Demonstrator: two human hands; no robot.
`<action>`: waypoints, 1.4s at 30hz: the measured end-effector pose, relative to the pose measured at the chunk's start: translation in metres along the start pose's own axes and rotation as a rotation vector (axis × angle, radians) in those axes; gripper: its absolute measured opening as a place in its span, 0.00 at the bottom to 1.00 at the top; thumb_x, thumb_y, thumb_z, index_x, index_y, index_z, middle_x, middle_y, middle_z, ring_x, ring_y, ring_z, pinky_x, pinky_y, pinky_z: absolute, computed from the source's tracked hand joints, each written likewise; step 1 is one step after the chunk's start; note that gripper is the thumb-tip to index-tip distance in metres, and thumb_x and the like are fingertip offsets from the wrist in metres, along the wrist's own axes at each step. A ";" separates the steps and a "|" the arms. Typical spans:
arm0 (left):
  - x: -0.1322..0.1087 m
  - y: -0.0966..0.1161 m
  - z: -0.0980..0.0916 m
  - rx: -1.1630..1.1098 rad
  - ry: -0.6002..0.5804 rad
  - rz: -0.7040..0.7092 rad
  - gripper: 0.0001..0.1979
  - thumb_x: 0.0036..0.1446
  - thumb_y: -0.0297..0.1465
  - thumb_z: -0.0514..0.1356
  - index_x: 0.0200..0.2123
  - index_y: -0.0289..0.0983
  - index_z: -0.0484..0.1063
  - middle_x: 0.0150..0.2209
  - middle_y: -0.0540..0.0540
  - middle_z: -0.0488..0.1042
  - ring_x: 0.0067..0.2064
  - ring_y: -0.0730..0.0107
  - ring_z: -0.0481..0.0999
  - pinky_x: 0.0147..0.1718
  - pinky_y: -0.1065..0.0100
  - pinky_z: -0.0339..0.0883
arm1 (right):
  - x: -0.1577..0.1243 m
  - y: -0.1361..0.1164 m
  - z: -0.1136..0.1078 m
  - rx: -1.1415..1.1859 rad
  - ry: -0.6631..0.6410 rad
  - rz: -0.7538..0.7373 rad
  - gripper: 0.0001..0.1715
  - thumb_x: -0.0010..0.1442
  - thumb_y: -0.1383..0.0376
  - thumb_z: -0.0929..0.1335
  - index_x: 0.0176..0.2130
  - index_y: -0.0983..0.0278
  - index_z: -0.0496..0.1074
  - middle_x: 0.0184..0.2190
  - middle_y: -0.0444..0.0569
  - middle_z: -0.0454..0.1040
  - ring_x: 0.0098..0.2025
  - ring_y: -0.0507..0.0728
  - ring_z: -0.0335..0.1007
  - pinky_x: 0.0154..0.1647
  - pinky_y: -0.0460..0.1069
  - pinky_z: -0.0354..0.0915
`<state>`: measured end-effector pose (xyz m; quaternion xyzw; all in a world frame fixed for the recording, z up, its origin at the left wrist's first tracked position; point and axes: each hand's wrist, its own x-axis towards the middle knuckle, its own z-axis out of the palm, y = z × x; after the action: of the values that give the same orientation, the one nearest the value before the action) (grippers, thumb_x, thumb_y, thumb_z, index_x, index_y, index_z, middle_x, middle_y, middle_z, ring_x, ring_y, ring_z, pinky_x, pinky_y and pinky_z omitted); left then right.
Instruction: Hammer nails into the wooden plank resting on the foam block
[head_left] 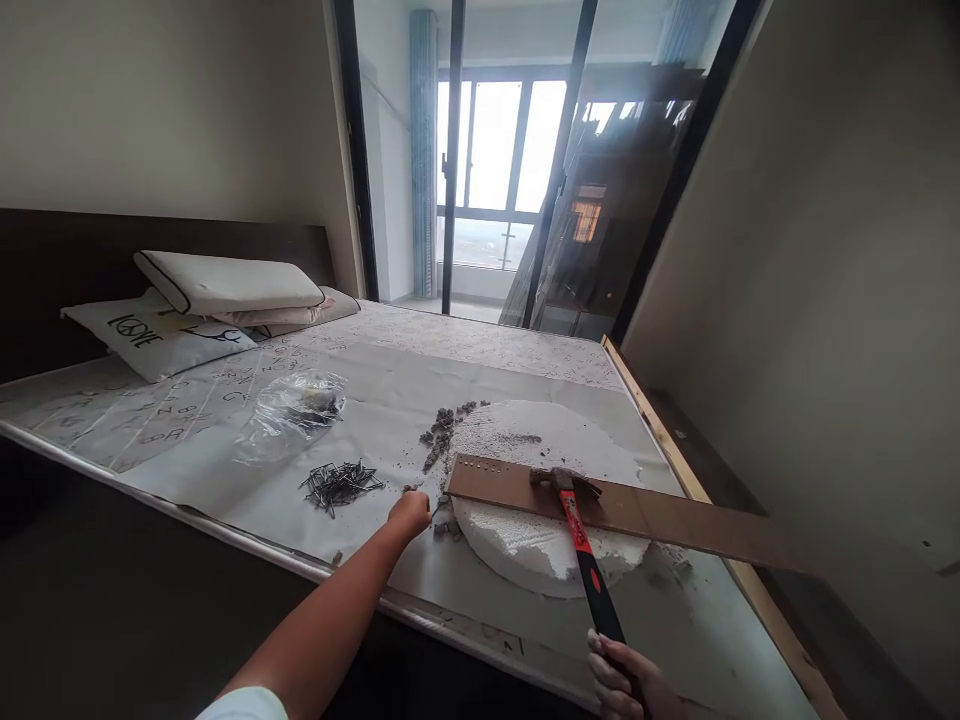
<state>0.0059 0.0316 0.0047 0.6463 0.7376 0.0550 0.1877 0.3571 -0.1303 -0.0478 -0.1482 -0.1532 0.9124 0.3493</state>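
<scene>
Nailing under way: right hand (626,680) grips hammer (577,525) on plank (637,512), lower right; left hand (409,513) pinches a nail (437,507). Next: stand it on the plank.

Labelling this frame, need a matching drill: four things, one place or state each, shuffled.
1. hammer
2. loose nails
3. wooden strip
4. pillows

A. stacked by the headboard
B. piled on the sheet left of the left hand
C. lying across the white foam disc
D. gripped at the handle end by the right hand

Pairs: 1-D, 2-B, 3-C, 4-A
</scene>
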 end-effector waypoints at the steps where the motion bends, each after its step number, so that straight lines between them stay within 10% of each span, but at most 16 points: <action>1: 0.002 0.002 0.002 0.027 -0.002 -0.013 0.05 0.43 0.26 0.58 0.26 0.35 0.73 0.36 0.39 0.76 0.40 0.57 0.74 0.36 0.64 0.65 | 0.000 0.000 0.000 -0.004 0.002 0.001 0.10 0.50 0.59 0.71 0.28 0.63 0.69 0.11 0.32 0.57 0.09 0.42 0.31 0.07 0.39 0.44; 13: 0.027 0.015 0.011 0.072 0.008 -0.097 0.05 0.39 0.25 0.61 0.25 0.35 0.73 0.35 0.37 0.76 0.39 0.54 0.75 0.33 0.65 0.65 | 0.000 -0.008 0.009 -0.060 0.063 -0.005 0.14 0.47 0.58 0.73 0.25 0.64 0.67 0.10 0.31 0.53 0.09 0.41 0.32 0.08 0.38 0.40; 21: 0.030 0.003 -0.041 -0.278 0.335 -0.011 0.08 0.50 0.31 0.53 0.29 0.35 0.70 0.23 0.45 0.75 0.29 0.67 0.76 0.28 0.72 0.64 | 0.001 -0.006 0.009 -0.064 0.061 -0.019 0.17 0.46 0.57 0.73 0.24 0.63 0.63 0.10 0.31 0.54 0.08 0.41 0.32 0.07 0.38 0.38; 25: 0.020 0.030 -0.052 -0.699 0.499 0.205 0.11 0.50 0.37 0.55 0.32 0.36 0.69 0.23 0.49 0.75 0.27 0.68 0.76 0.29 0.70 0.69 | 0.001 -0.005 0.012 -0.038 0.102 -0.028 0.18 0.47 0.58 0.72 0.23 0.63 0.60 0.10 0.32 0.56 0.09 0.41 0.32 0.07 0.38 0.39; 33: 0.018 0.117 -0.024 -0.813 0.235 0.332 0.14 0.51 0.37 0.54 0.34 0.33 0.74 0.24 0.46 0.76 0.26 0.70 0.75 0.25 0.71 0.69 | 0.002 -0.009 0.018 -0.101 0.153 -0.037 0.19 0.45 0.57 0.72 0.24 0.63 0.60 0.10 0.31 0.54 0.09 0.41 0.32 0.08 0.38 0.35; 42: 0.029 0.134 -0.010 -0.559 0.243 0.342 0.12 0.51 0.34 0.55 0.32 0.37 0.77 0.34 0.46 0.78 0.36 0.66 0.75 0.34 0.70 0.67 | 0.000 -0.018 0.021 -0.221 0.142 -0.030 0.21 0.45 0.54 0.72 0.23 0.63 0.59 0.09 0.30 0.50 0.09 0.41 0.34 0.10 0.39 0.36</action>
<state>0.1243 0.0829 0.0513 0.6728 0.5922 0.3619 0.2563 0.3602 -0.1216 -0.0221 -0.2475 -0.2298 0.8720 0.3544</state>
